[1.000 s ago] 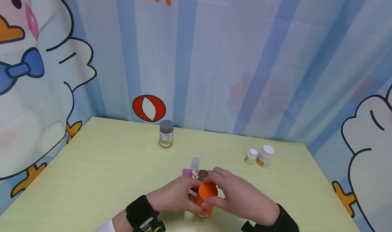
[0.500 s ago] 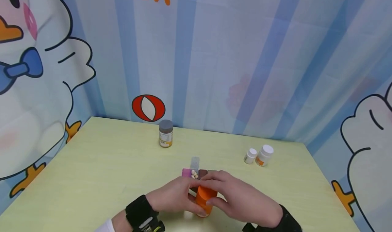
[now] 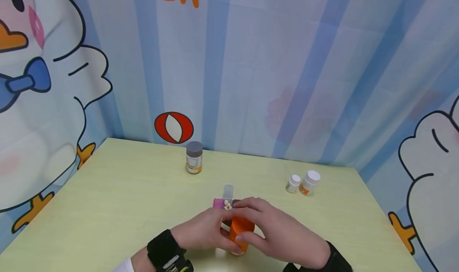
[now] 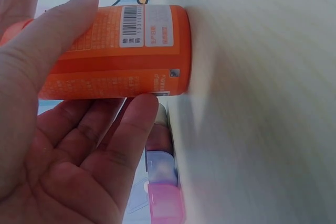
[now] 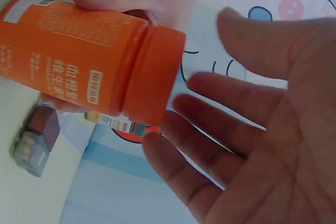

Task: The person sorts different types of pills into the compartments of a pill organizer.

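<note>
An orange bottle [image 3: 241, 228] stands upright near the table's front, its cap [image 5: 157, 77] on. My left hand [image 3: 206, 229] grips the bottle low on its body, thumb on one side and fingers on the other, as the left wrist view shows. Around the cap, my right hand [image 3: 277, 230] is loosely spread; in the right wrist view its thumb is apart from the cap and its fingertips are right at the cap's edge. Just behind the hands lies a pill organizer [image 3: 218, 203], partly hidden. One lid [image 3: 228, 191] is raised over a compartment with several pale pills [image 3: 228, 205].
A grey-capped bottle [image 3: 194, 158] stands at the table's back, left of the middle. Toward the back right are a small white bottle [image 3: 293, 183] and a larger white-capped one [image 3: 310, 182]. A printed cloth [image 3: 247, 72] hangs behind the table [image 3: 107, 208].
My right hand's fingers have shifted over the cap, then loosened and spread from it, now covering more of the organizer's brown compartment. The left hand and bottle have stayed in place.
</note>
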Tool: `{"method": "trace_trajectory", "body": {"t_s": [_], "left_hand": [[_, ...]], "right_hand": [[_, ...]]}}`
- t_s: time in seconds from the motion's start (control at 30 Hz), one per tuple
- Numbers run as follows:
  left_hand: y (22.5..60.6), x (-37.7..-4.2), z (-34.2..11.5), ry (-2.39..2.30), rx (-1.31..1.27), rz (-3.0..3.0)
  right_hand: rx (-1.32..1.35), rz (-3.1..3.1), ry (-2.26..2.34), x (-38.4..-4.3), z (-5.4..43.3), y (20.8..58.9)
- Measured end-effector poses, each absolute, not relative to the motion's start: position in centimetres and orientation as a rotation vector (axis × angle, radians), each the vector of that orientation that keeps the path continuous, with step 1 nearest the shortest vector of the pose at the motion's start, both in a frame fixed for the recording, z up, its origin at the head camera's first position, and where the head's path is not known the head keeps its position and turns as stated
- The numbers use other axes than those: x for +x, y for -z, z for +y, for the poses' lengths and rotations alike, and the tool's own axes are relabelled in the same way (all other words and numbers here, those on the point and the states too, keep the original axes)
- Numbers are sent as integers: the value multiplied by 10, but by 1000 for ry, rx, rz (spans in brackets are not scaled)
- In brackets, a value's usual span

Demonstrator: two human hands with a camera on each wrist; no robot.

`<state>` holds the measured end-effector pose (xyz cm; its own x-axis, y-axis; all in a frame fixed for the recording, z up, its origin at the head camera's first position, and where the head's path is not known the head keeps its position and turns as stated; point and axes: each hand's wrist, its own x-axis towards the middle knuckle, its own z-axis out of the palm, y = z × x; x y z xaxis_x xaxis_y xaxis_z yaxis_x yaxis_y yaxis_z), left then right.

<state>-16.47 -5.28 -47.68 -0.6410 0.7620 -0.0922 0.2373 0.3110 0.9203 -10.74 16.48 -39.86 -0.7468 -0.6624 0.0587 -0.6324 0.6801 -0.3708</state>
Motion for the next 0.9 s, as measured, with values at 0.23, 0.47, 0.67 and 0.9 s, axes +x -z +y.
{"method": "trace_trajectory", "body": {"t_s": [0.23, 0.47, 0.67, 0.9], "left_hand": [[477, -165, -52, -1304, 889, 2066], [478, -164, -51, -1318, 836, 2043], [478, -164, -51, -1320, 851, 2053], [477, -165, -52, -1303, 888, 2076]], "right_hand": [[-1164, 2811, 518, -107, 165, 399], [-989, 2894, 514, -113, 161, 404], [-1073, 2860, 531, -109, 166, 400], [-1230, 2754, 505, -110, 167, 401]]}}
